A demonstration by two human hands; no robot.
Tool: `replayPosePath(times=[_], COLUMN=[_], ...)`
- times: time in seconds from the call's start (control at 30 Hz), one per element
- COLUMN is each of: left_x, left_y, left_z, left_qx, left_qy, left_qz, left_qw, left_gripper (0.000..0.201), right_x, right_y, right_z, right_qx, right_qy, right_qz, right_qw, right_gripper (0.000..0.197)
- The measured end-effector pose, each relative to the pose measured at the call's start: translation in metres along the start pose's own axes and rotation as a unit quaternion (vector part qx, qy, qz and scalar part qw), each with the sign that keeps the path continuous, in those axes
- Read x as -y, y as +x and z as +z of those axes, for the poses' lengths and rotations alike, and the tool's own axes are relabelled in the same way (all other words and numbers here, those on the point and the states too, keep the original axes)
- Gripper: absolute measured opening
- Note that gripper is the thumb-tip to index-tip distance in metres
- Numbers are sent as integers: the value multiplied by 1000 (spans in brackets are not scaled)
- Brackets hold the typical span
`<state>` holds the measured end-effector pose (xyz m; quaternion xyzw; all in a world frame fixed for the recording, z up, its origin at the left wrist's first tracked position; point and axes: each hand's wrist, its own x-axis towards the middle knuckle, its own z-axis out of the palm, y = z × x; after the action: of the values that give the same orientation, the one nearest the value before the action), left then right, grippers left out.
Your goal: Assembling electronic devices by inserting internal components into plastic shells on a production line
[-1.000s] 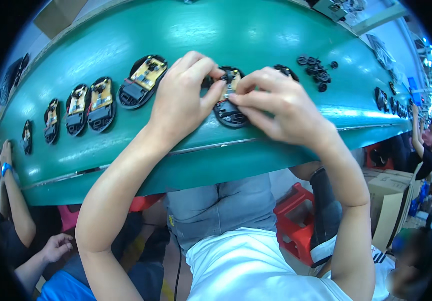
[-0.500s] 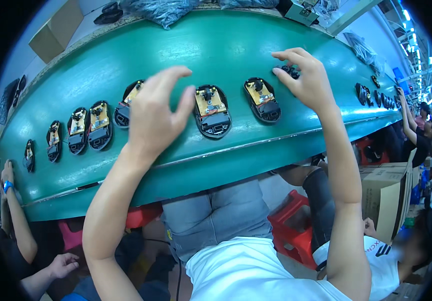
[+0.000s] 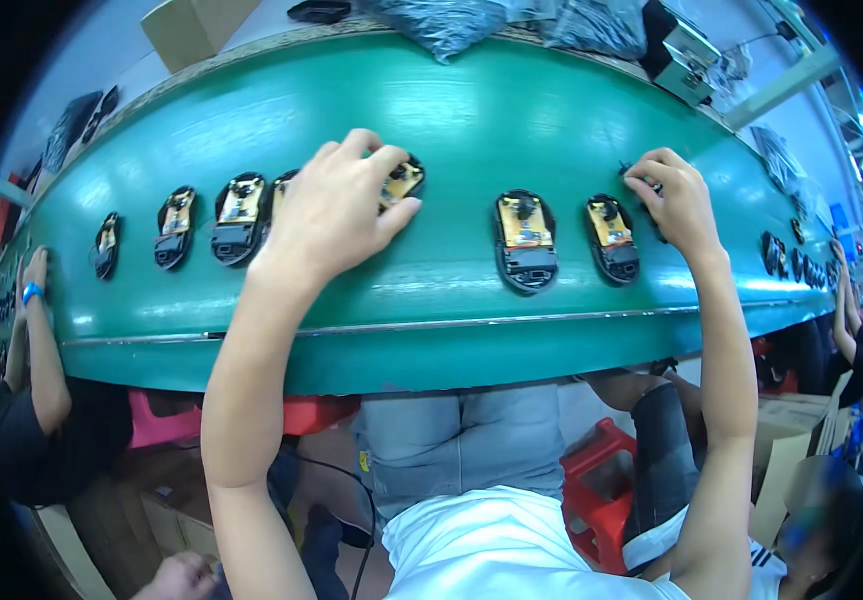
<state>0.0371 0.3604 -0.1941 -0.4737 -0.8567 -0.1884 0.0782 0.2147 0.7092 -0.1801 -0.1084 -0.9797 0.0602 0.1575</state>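
Note:
On a green bench top lie several opened computer mice in a row, each a black shell with a tan circuit board and a black scroll wheel. My left hand point(image 3: 336, 210) curls around one tilted mouse point(image 3: 406, 180), thumb at its lower edge and fingers over its far side. The hand hides part of it and of the mouse beside it. My right hand point(image 3: 676, 200) pinches at small black parts point(image 3: 659, 225) on the right; what sits between its fingertips is mostly hidden. Between my hands lie an open mouse point(image 3: 526, 240) and another mouse point(image 3: 612, 238).
More mice, such as one mouse point(image 3: 239, 220), line the left. Plastic bags point(image 3: 441, 25), a cardboard box point(image 3: 191, 30) and a metal device point(image 3: 686, 60) stand along the far edge. Co-workers' hands reach in at the left point(image 3: 33, 275) and far right. A red stool point(image 3: 596, 490) stands below.
My left hand has closed around a mouse, which has shifted right and tilted. My right hand's fingers have come together at the small black parts. The whole view has turned.

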Motion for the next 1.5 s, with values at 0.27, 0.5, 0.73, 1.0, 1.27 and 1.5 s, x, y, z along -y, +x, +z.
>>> replayPosePath(times=[0.27,0.5,0.73,1.0,1.27,1.5], left_x=[-6,0,0,-2,-1,1], left_y=[-1,5,3,2,1,0], left_z=[2,-2,19,35,36,39], left_qx=[18,38,-26,-82,-80,-90], left_qy=[-104,-293,-196,-226,-237,-237], left_qz=[-25,-66,19,-16,-12,-3], left_qw=[994,953,980,971,968,967], left_gripper=[44,32,23,18,16,17], right_x=[3,34,131,153,151,141], right_y=[2,15,31,45,42,48], right_z=[3,-1,3,36,50,44], right_qx=[6,-3,28,81,57,151], right_qy=[68,197,397,354,466,548], right_qz=[43,60,-63,-122,-85,-31], right_qw=[997,979,915,924,879,822], right_gripper=[15,23,24,27,23,26])
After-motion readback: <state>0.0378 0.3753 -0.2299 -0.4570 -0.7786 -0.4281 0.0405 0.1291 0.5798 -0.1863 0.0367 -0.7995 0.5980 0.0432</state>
